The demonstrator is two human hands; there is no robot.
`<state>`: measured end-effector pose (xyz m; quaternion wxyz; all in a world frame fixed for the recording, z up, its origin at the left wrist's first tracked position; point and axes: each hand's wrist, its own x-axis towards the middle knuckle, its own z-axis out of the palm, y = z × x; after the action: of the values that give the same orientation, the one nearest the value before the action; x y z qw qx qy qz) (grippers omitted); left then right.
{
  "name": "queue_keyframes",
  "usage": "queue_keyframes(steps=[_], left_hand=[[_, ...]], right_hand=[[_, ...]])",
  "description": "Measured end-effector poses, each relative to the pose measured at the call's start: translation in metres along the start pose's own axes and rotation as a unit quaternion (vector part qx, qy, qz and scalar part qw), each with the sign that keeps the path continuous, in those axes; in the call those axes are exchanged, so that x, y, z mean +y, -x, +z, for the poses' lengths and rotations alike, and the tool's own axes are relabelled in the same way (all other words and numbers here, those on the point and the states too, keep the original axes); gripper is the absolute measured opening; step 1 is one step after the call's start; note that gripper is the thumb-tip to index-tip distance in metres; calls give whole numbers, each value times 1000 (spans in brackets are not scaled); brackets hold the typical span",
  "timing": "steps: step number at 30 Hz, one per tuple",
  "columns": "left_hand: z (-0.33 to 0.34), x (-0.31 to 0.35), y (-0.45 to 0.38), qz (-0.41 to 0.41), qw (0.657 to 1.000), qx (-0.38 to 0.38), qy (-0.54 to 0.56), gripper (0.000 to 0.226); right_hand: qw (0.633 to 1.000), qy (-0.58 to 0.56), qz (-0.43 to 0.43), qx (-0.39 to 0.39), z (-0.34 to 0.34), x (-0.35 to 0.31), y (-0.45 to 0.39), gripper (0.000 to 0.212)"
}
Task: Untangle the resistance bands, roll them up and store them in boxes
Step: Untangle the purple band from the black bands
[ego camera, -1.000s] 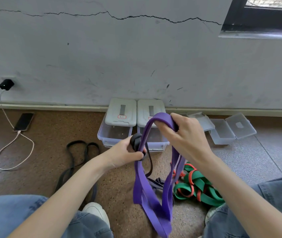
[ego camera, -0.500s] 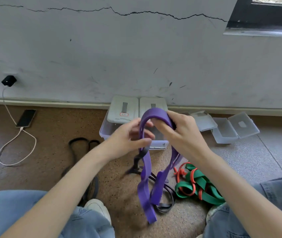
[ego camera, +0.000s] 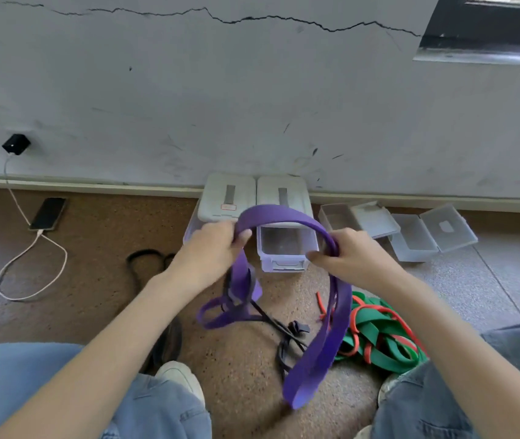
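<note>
Item 1: purple resistance band (ego camera: 284, 213), wide and flat. It arches between both hands above the floor (ego camera: 100, 255), in front of the boxes. 1 end loops below the left hand; the longer end hangs down past the right hand to a fold near the knees.

Item 2: left hand (ego camera: 211, 251), fingers curled round the band's left side, gripping it.

Item 3: right hand (ego camera: 347, 258), fingers and thumb closed on the band's right side, gripping it.

Item 4: thin black band (ego camera: 287, 337), lying tangled on the floor beneath the purple loop.

Item 5: green and red bands (ego camera: 379, 334), heaped together on the floor just right of the purple band's hanging end.

Item 6: another black band (ego camera: 148, 258), on the floor to the left, partly hidden by the left forearm.

Item 7: 2 lidded storage boxes (ego camera: 287, 245), side by side against the wall (ego camera: 189, 106).

Item 8: 2 small clear boxes (ego camera: 417, 239), lids open, to the right along the skirting.

Item 9: phone (ego camera: 48, 213) on the floor at far left, its white cable (ego camera: 30, 264) plugged in and running up to a black charger (ego camera: 15, 144) on the wall.
</note>
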<state>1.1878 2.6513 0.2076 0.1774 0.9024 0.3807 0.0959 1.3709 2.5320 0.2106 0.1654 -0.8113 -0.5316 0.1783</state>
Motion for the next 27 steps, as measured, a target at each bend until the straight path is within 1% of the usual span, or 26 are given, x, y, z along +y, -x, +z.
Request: queue_keyframes(steps=[1, 2, 3, 5, 7, 9, 10, 12, 13, 14, 16, 17, 18, 19, 20, 21, 22, 23, 24, 25, 27], left_hand=[[-6, 0, -4, -4, 997, 66, 28, 17], [-14, 4, -6, 10, 993, 108, 52, 10], [-20, 8, -8, 30, 988, 126, 82, 3], [-31, 16, -10, 65, 981, 130, 131, 8], [-40, 28, -11, 95, 970, 143, 174, 11], [-44, 39, -10, 104, 965, 121, 210, 11], [-43, 42, -9, 108, 964, 101, 221, 13], [-39, 46, -5, 129, 962, 79, 226, 17], [-39, 45, -4, 140, 959, 82, 231, 19], [-39, 42, -5, 144, 956, 90, 241, 20], [-37, 34, -10, 130, 950, 100, 265, 18], [-32, 30, -12, 111, 948, 81, 288, 16], [-24, 27, -10, 89, 939, 34, 329, 16], [-13, 27, -5, 72, 924, -37, 373, 19], [1, 28, 0, 65, 906, -106, 405, 27], [14, 30, 4, 67, 889, -154, 425, 37], [28, 32, 6, 65, 873, -175, 452, 43], [39, 33, 8, 57, 857, -171, 483, 45], [50, 33, 9, 50, 849, -155, 503, 43], [61, 32, 10, 45, 850, -138, 507, 41], [85, 30, 14, 31, 857, -132, 497, 43]], right_hand=[[999, 16, 10, -32, 2, 3, 1, 30], [998, 19, 14, -57, 5, 5, 2, 29], [997, 15, 13, -73, 7, 6, 2, 29], [996, -35, 1, -76, 6, 5, 1, 22], [982, -176, -32, -59, 3, 0, -1, 15], [943, -320, -79, -50, 4, -8, -1, 12], [924, -366, -97, -51, 7, -12, 0, 17], [907, -398, -127, -49, 16, -20, 2, 25], [898, -416, -138, -46, 18, -23, 3, 25], [880, -452, -142, -38, 17, -25, 3, 23], [821, -555, -132, -4, 6, -26, 0, 21], [792, -597, -127, 17, -1, -26, -2, 21], [771, -623, -126, 33, -6, -26, -3, 21], [759, -638, -125, 40, -8, -27, -4, 22], [755, -644, -120, 40, -6, -29, -2, 24], [755, -646, -110, 35, -2, -33, 0, 26], [755, -648, -98, 31, 3, -34, 2, 28], [751, -653, -88, 30, 7, -36, 4, 27], [743, -663, -84, 31, 7, -36, 6, 24], [727, -680, -85, 32, 5, -36, 7, 19], [681, -726, -91, 35, -4, -35, 8, 16]])
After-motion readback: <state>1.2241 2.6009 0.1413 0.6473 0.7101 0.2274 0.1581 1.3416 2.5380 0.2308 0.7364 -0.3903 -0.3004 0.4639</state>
